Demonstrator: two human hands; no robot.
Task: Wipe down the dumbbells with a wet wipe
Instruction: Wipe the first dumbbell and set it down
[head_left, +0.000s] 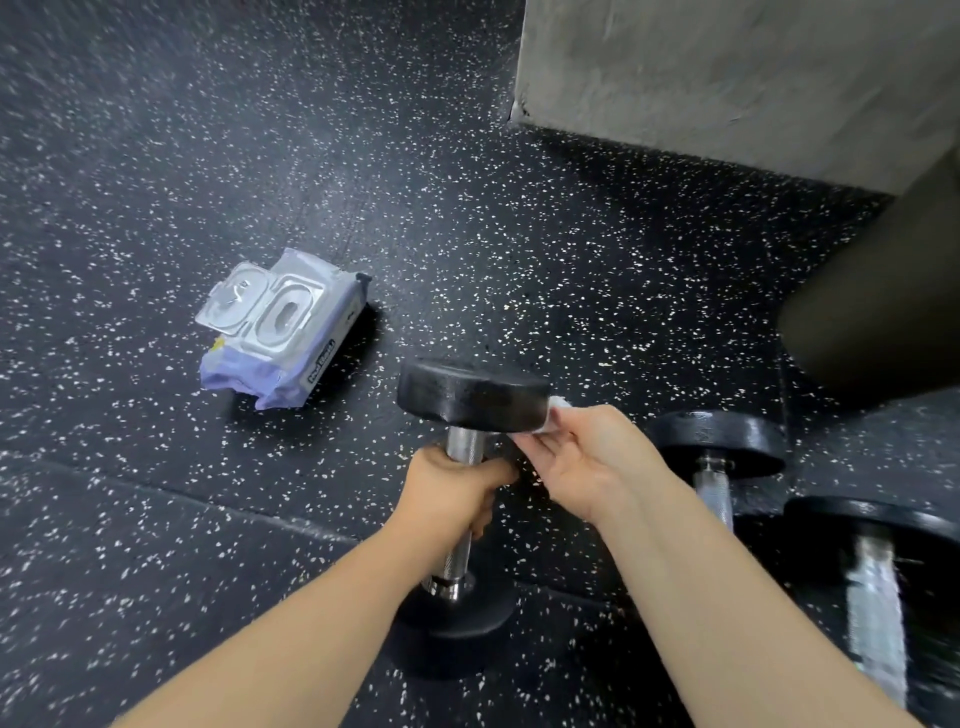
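Upright dumbbell (470, 397) is steadied on the floor (156, 519) by L hand (452, 493) wrapped round its handle; wet wipe (553, 415), pinched in R hand (587, 457) vs top head's rim, is best dragged fully round.

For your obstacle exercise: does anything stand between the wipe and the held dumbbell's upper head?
Nothing visible: the right hand holds the wipe against the dumbbell head; the left hand grips the handle below.

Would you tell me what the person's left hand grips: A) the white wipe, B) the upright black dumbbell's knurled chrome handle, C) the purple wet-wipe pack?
B: the left hand curls round the knurled chrome handle of the upright black dumbbell; the right hand holds the white wipe against its top head.
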